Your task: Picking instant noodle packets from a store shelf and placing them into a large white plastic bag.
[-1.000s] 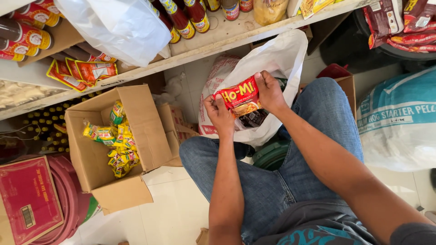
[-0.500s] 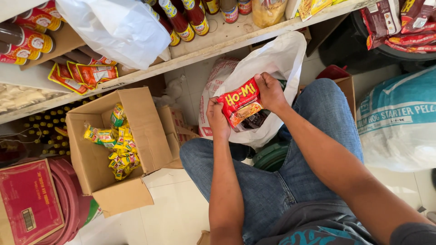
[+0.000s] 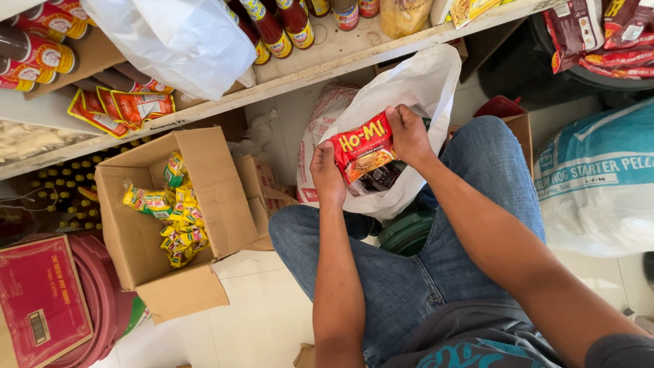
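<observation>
Two hands hold one red noodle packet (image 3: 363, 151) above the open mouth of a white plastic bag (image 3: 415, 88), which sits between the person's knees, just under the shelf (image 3: 327, 68). The left hand (image 3: 327, 174) grips the packet's left end, fingers curled behind it and thumb on the front. The right hand (image 3: 407, 133) pinches the top right corner, thumb in front and fingers folded over the far edge. Both grips are closed on the packet; neither hand is spread.

Judging by its look, the packet should be light and crinkly: a thin glossy wrapper around a dry block that would crack if squeezed hard. The film looks slick, so the sealed ends or the corners seem the safest places to take it, with flat pressure rather than a pinch across the middle. Darker packets show inside the bag just below it, though their kind is hard to tell.

To the left, an open cardboard box (image 3: 170, 225) holds a pile of small yellow-green sachets (image 3: 174, 218). Nearer and farther left lies a red box (image 3: 41, 300) against a pink basin (image 3: 112, 300). Sauce bottles (image 3: 272, 27) stand on the shelf, beside another white bag (image 3: 177, 37); orange packets (image 3: 122, 105) lie on the lower shelf at left. A large pale feed sack (image 3: 599, 177) leans at right.
</observation>
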